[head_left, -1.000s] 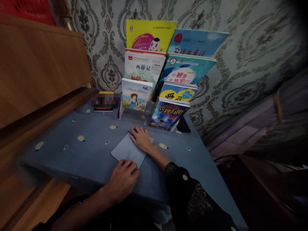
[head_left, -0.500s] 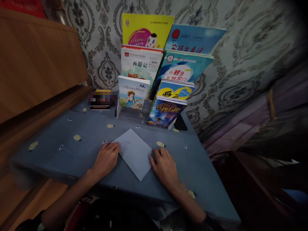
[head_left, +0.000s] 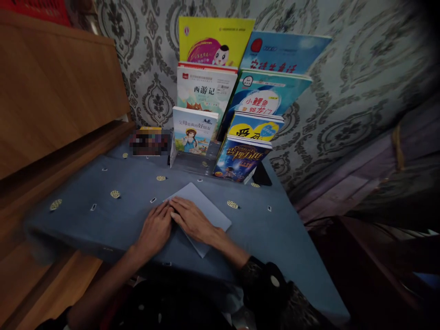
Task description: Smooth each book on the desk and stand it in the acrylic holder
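Note:
A pale blue-grey paper or thin booklet (head_left: pixel 215 215) lies turned like a diamond on the table. My right hand (head_left: pixel 190 217) rests across its left part, palm down, fingers stretched toward the left corner. Beside that corner, my left hand (head_left: pixel 158 224) lies with fingers extended, its fingertips meeting those of my right hand at the paper's left edge. Both hands cover the left corner, so how the edge lies beneath them is hidden. Neither hand lifts the paper.
A clear stand (head_left: pixel 192 164) holds several upright children's books (head_left: pixel 204 89) behind the paper. A blurred stack (head_left: pixel 149 142) sits at the back left. A dark flat object (head_left: pixel 263 175) lies right of the stand. A wooden cabinet (head_left: pixel 62 87) borders the patterned blue tablecloth (head_left: pixel 278 247).
My right hand has moved left from the paper's right edge onto its left part, meeting my left hand. The paper's right corner now reaches farther right. The view has shifted slightly.

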Motion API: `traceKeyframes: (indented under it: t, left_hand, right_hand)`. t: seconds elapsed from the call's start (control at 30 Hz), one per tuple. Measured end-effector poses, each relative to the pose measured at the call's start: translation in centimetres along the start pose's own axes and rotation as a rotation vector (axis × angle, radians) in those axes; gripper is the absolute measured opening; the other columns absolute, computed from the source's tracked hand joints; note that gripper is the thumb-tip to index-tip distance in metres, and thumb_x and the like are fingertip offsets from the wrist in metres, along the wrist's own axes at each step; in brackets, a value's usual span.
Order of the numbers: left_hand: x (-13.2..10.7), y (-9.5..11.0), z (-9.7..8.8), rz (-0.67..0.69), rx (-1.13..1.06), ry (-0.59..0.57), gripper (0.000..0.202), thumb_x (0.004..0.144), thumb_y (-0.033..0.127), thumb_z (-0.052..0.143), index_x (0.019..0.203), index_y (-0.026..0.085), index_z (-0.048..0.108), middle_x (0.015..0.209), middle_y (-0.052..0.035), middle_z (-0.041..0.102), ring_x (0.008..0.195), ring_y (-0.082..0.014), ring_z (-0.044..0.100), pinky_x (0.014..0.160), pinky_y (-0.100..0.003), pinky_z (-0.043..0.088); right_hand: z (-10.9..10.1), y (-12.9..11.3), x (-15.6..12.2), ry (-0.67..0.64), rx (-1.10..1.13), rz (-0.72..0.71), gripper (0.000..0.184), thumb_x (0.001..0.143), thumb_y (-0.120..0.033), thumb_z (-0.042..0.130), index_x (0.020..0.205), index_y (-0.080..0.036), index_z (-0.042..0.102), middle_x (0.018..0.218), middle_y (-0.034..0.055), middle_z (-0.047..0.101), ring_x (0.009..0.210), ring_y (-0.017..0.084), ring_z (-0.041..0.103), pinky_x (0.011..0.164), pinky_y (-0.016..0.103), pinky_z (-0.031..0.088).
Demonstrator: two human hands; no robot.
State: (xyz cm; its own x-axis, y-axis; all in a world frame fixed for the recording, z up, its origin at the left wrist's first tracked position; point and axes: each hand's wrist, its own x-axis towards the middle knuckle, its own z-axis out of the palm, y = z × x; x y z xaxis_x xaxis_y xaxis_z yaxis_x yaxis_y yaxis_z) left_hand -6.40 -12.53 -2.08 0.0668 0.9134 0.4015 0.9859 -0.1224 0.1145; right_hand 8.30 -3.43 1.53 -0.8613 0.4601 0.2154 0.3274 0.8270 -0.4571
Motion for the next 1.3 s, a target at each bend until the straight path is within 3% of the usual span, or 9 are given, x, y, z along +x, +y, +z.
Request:
traceKeyframes:
  t: [0.27,0.43,0.77,1.1,1.3]
  left_hand:
    - [0.3,-0.1,-0.4,-0.019,-0.003,-0.008,0.034,0.089,0.004,0.039,0.113,0.010,0.061,0.119,-0.0167,0.068,0.114,-0.0263,0.063,0.100,-0.046,0.048]
    - [0.3,-0.1,-0.4,0.008,0.034,-0.010,0.035,0.089,0.003,0.039,0.116,0.011,0.060,0.126,-0.0156,0.066,0.123,-0.0255,0.059,0.102,-0.044,0.047]
    - [0.1,0.0,-0.1,-0.037,0.039,-0.036,0.037,0.090,0.004,0.035,0.115,0.012,0.060,0.129,-0.0167,0.065,0.127,-0.0245,0.056,0.102,-0.044,0.046]
    - [0.8,0.1,-0.2,0.001,0.101,-0.024,0.032,0.097,0.012,0.036,0.116,0.013,0.062,0.124,-0.0149,0.066,0.116,-0.0282,0.061,0.095,-0.047,0.048]
    - [1.7,0.1,-0.5,0.002,0.149,-0.049,0.032,0.098,0.017,0.040,0.121,0.015,0.062,0.123,-0.0136,0.065,0.107,-0.0277,0.061,0.092,-0.046,0.047]
  right_hand:
    - [1.0,1.4,2.0,-0.078,0.092,-0.037,0.047,0.105,-0.037,0.031,0.138,-0.013,0.053,0.143,0.0123,0.055,0.138,0.019,0.044,0.119,0.044,0.027]
    - [1.5,2.2,2.1,-0.012,0.074,-0.028,0.044,0.104,-0.030,0.029,0.136,-0.015,0.055,0.141,0.0111,0.057,0.137,0.017,0.046,0.119,0.042,0.030]
    - [2.6,2.8,2.4,0.002,-0.089,0.018,0.042,0.102,-0.026,0.039,0.139,-0.015,0.053,0.143,0.0134,0.054,0.139,0.020,0.043,0.118,0.043,0.032]
    - [2.6,2.9,2.2,0.036,-0.144,0.091,0.045,0.099,-0.019,0.036,0.141,-0.014,0.051,0.147,0.0145,0.050,0.141,0.022,0.041,0.118,0.045,0.033]
    - [2.6,3.5,2.1,0.079,-0.165,0.135,0.044,0.100,-0.024,0.037,0.142,-0.014,0.050,0.148,0.0142,0.049,0.141,0.022,0.040,0.118,0.044,0.032]
